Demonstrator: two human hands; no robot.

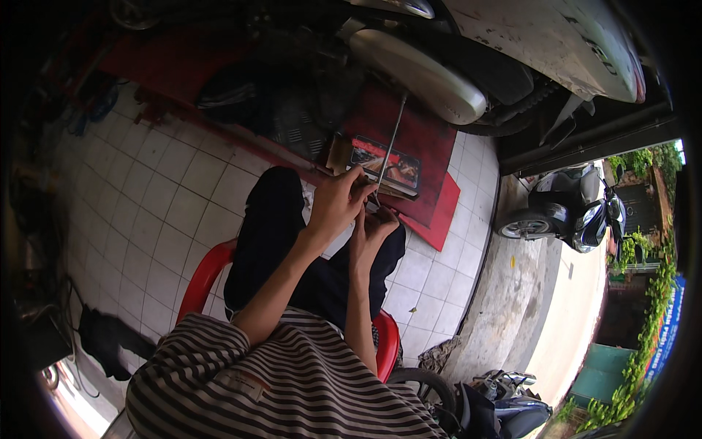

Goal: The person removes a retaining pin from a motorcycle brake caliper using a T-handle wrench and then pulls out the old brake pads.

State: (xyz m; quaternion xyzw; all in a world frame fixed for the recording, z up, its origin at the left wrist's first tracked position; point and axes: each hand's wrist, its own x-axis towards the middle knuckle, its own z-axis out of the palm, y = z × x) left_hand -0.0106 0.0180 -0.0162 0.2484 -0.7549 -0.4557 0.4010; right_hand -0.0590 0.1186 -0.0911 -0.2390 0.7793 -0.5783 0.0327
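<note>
A thin, long metal rod (393,135) slants down from beneath the raised motorcycle (417,73) toward my hands. The fingers of my left hand (339,201) are pinched together at the rod's lower end. Close below, my right hand (373,228) has its fingers curled in around a small dark bit that I cannot make out. Both hands are above my knees, with the fingertips nearly meeting. Just beyond them lies a cardboard box (387,167) with a dark printed top, on the red platform (439,139).
I sit on a red plastic chair (201,282) over white floor tiles (168,197). The red platform's sloping end (439,219) juts out at the right. A parked motorcycle (559,208) stands outside; another (497,402) is at the lower right. A black cloth (110,340) lies at left.
</note>
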